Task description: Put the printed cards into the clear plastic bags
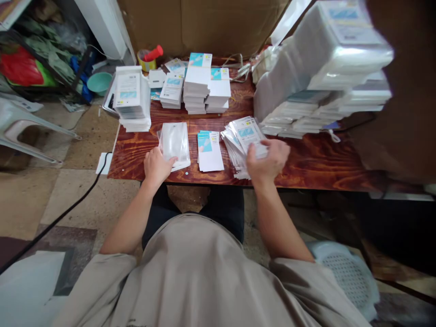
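Observation:
My left hand [157,167] grips the lower left edge of a thin stack of clear plastic bags [177,141], its thumb lying across the top. My right hand [268,159], slightly blurred, is closed around the right edge of a bagged card [248,131] on top of a fanned pile. Under that card, several more bagged cards [233,152] overlap at an angle. Between my hands lies a small stack of white and blue printed cards [211,152], touched by neither hand.
At the back stand stacks of printed cards [197,81] and a pile [131,95] at the left edge. Tall piles of bagged cards [306,77] rise on the right of the wooden table [323,163]. A yellow tape roll [147,63] holds a red object. A stool [350,277] stands lower right.

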Demonstrator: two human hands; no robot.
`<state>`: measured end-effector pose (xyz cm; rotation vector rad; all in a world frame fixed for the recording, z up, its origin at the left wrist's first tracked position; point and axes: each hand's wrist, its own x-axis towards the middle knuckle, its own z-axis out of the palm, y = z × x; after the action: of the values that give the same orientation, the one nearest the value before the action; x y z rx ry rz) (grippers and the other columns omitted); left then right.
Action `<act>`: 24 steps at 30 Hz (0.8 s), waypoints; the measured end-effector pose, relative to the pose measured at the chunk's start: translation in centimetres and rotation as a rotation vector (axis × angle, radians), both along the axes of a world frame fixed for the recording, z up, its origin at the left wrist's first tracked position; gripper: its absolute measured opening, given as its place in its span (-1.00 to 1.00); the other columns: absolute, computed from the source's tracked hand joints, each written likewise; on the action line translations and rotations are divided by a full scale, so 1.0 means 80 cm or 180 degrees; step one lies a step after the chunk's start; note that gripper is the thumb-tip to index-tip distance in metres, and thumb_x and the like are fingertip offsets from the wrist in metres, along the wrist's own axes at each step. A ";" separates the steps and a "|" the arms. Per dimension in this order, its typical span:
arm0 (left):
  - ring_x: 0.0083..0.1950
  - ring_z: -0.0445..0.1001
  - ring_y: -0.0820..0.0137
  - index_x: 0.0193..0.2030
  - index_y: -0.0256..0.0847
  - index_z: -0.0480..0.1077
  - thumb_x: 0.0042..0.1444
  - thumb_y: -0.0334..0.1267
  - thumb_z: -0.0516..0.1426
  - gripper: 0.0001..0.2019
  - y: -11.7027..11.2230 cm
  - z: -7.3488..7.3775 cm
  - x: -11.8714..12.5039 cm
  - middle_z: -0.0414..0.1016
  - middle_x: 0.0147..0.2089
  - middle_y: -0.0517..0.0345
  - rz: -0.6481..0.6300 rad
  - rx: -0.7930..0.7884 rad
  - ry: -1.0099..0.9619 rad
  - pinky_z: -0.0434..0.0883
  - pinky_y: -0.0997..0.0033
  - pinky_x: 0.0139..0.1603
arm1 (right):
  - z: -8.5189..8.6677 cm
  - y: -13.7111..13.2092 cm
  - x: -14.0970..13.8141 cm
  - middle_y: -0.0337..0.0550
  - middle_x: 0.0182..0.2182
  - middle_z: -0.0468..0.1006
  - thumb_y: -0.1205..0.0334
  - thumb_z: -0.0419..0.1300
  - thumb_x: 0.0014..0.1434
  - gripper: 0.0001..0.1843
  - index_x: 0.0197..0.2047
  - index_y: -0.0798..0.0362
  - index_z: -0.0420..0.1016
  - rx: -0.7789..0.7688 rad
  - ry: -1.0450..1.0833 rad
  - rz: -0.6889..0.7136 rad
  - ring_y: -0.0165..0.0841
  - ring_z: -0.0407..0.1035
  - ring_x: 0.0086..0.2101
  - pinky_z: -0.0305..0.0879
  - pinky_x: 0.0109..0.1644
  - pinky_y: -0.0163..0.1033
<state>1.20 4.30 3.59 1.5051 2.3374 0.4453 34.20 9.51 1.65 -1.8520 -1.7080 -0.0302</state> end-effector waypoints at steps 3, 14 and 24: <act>0.04 0.54 -0.04 -0.19 -0.13 0.38 0.02 -0.04 0.42 -0.62 0.009 -0.001 -0.012 0.57 -0.10 -0.10 -0.0037 -0.0167 -0.0318 0.43 -0.01 0.16 | 0.011 -0.023 -0.043 0.13 0.06 0.63 0.04 0.27 0.33 -0.66 0.07 0.07 0.57 -0.0414 -0.0331 0.1946 0.00 0.42 0.10 0.27 0.26 0.10; -0.08 0.59 -0.07 -0.38 -0.10 0.37 -0.38 -0.29 0.53 -0.53 0.040 -0.013 -0.042 0.52 -0.34 0.00 0.0438 -0.0001 -0.0779 0.44 -0.06 0.10 | 0.048 -0.025 -0.076 0.12 -0.11 0.65 0.46 0.02 0.41 -0.73 -0.05 0.19 0.56 -0.1481 -0.1735 0.3065 -0.17 0.53 -0.13 0.30 -0.13 -0.17; -0.36 0.59 0.32 -0.26 -0.20 0.50 0.17 -0.27 0.32 -0.90 0.041 0.007 -0.019 0.58 -0.36 0.09 0.0525 0.0907 -0.3011 0.56 0.30 -0.25 | 0.045 -0.057 -0.055 -0.01 -0.14 0.74 0.05 0.16 0.42 -0.68 -0.09 -0.01 0.72 0.0030 0.0905 0.1503 -0.19 0.61 -0.14 0.46 0.00 -0.13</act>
<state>-0.35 7.56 4.16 0.8718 1.6605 1.2498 29.84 4.96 5.24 -1.3289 -1.8826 0.3953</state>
